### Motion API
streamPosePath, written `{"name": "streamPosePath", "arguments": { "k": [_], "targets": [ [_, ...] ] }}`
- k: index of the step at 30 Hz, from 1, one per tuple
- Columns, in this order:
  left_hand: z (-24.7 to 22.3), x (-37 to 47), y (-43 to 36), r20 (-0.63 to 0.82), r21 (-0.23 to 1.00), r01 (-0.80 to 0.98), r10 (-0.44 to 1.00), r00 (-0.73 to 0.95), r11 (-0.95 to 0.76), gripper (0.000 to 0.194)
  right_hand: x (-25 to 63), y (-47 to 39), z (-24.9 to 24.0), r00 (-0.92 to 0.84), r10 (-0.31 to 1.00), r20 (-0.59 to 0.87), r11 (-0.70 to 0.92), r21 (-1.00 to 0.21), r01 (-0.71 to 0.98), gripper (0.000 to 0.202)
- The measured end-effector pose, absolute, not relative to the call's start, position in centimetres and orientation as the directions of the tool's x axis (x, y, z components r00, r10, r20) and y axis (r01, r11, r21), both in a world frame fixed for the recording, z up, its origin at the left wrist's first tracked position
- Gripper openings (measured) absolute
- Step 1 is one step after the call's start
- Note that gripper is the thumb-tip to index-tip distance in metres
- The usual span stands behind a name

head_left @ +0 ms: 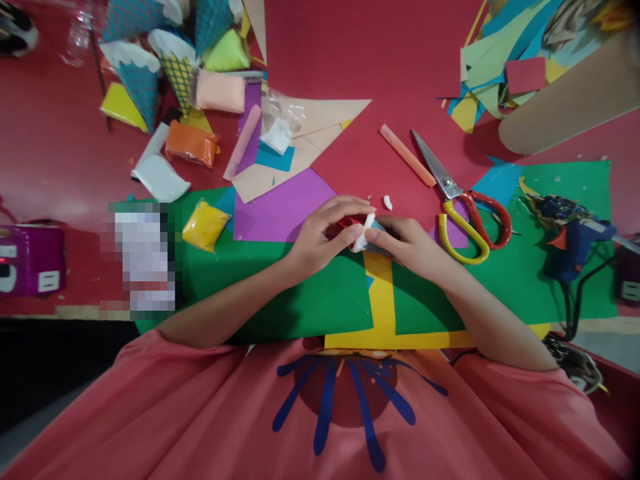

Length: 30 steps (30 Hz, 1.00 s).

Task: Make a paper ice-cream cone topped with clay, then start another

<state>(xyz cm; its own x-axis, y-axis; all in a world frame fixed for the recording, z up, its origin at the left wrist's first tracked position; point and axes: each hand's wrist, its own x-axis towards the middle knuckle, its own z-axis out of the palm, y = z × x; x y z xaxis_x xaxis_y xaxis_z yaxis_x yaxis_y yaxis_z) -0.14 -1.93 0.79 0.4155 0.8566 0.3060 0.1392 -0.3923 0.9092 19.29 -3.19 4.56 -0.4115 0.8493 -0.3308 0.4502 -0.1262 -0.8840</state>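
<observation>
Both hands meet over the table around a small paper cone (379,241) with a band of white clay (367,235) along its rim. My left hand (320,235) is closed on the rim, thumb against the clay and fingers curled over the top. My right hand (413,245) grips the cone from the other side, its thumb pressing the clay. Bluish paper shows under the right thumb; the fingers hide most of the cone. Just beyond the hands lies a small loose bit of white clay (387,202).
Large scissors (449,183) lie right of the hands, near a blue glue gun (575,247). Several cones with white rims (133,83) and clay packets, one orange (191,143), one yellow (206,225), are on the left. A cardboard tube (570,100) stands at right.
</observation>
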Motion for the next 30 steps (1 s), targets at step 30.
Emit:
{"name": "streamPosePath", "arguments": {
  "k": [30],
  "targets": [
    [0.93, -0.23, -1.83, 0.286, 0.912, 0.154, 0.859, 0.425, -0.380, 0.032, 19.48, -3.19, 4.71, -0.434, 0.845, -0.311, -0.147, -0.917, 0.370, 0.050]
  ]
}}
